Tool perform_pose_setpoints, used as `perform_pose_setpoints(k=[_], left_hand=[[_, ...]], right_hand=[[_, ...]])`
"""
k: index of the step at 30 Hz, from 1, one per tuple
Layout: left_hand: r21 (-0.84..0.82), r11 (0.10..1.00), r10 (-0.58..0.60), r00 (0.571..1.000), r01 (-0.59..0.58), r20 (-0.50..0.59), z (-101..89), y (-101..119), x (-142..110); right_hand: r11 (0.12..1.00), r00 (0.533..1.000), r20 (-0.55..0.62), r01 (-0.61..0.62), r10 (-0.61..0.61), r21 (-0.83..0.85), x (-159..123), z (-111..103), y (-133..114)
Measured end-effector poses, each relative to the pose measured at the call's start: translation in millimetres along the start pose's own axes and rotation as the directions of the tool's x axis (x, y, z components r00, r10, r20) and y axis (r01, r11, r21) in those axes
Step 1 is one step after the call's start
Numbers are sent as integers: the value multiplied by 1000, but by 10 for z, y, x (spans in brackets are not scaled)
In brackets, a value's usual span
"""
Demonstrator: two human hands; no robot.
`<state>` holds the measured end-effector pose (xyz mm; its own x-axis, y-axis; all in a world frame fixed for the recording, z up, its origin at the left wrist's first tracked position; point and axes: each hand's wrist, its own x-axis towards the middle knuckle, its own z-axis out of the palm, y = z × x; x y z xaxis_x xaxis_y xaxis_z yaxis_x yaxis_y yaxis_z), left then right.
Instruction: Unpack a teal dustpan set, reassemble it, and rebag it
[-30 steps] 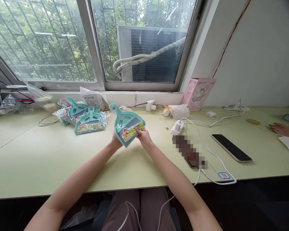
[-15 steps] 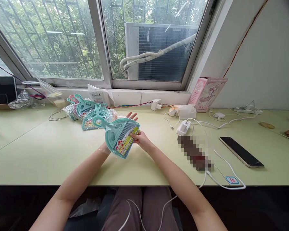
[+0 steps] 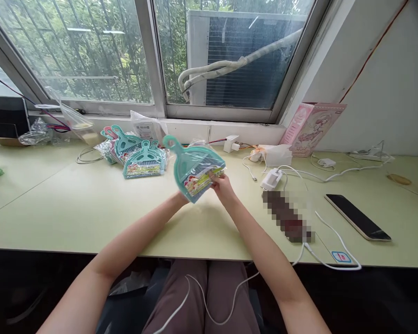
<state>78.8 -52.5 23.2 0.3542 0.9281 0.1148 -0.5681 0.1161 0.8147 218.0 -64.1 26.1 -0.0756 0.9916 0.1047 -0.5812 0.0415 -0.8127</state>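
I hold a teal mini dustpan-and-brush set (image 3: 191, 164) in clear wrap above the pale green table (image 3: 73, 208). My left hand (image 3: 182, 198) supports it from underneath and is mostly hidden behind it. My right hand (image 3: 223, 186) pinches the lower right edge by the colourful label. The set's handle points up and to the left. A pile of several similar wrapped sets (image 3: 135, 153) lies on the table to the left, near the window sill.
A black phone (image 3: 357, 222) lies at right, with white chargers and cables (image 3: 275, 178) and a pink box (image 3: 311, 130) against the wall. Plastic bags (image 3: 69, 123) sit on the sill at left. A white cable hangs over my lap.
The dustpan set has been turned so that its handle points up-left again, and lifted slightly. My left hand's fingers, spread behind it half a second ago, are now hidden. The view shifted left.
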Motion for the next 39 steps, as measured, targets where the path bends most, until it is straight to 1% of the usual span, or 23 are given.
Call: perform_pose_setpoints(k=[1,3,4,5,6,8,10,13,15,17,19,22,26,29,33,36,39], left_hand=[[18,1000,-3,1000,3,1,-13,-7,16],[-15,1000,-17,1000,17,0,-37,6,32],[4,1000,-19,1000,19,-16,-45,18,34],[59,998,-13,999,16,-39,-49,28,34],[140,990,7,998,3,-69,-49,33,30],[321,946,84,988,-38,-128,-38,20,14],[444,893,153,977,-71,-151,-21,-15,-9],[489,867,200,967,-98,-160,-4,-60,-38],[501,861,188,969,-84,-162,-3,-66,-49],[522,852,151,975,-43,-165,-6,-58,-54],[556,831,129,980,-22,-154,-6,-50,-54],[599,799,158,981,-58,-116,1,-48,-51],[587,805,177,979,-85,-101,-1,-34,-40],[564,821,198,970,-85,-142,-13,-20,-36],[543,837,208,956,-64,-208,-10,-41,-46],[537,841,218,953,-73,-211,0,-62,-52],[536,842,198,956,-52,-217,-10,-57,-48]], right_hand=[[999,997,-65,43,-41,32,34,-54,-35],[993,979,-183,100,-87,67,98,-155,-74],[991,971,-220,110,-91,74,127,-195,-74],[991,967,-241,108,-87,78,152,-228,-63],[992,965,-250,101,-78,80,174,-252,-42],[994,968,-246,72,-50,81,207,-282,8],[997,971,-240,33,-16,70,226,-304,45],[998,973,-225,-40,48,42,248,-347,36],[995,974,-204,-88,95,45,266,-383,2],[992,971,-202,-117,124,47,288,-422,-25],[992,962,-240,-122,128,40,309,-459,-33],[992,949,-288,-123,128,35,325,-497,-22],[990,957,-255,-136,141,39,315,-489,-27],[991,973,-187,-128,133,39,308,-462,-46],[995,989,-108,-95,96,16,312,-464,-54],[998,997,-48,-62,61,-16,298,-473,-46],[999,999,-6,-35,34,-37,257,-443,-39]])
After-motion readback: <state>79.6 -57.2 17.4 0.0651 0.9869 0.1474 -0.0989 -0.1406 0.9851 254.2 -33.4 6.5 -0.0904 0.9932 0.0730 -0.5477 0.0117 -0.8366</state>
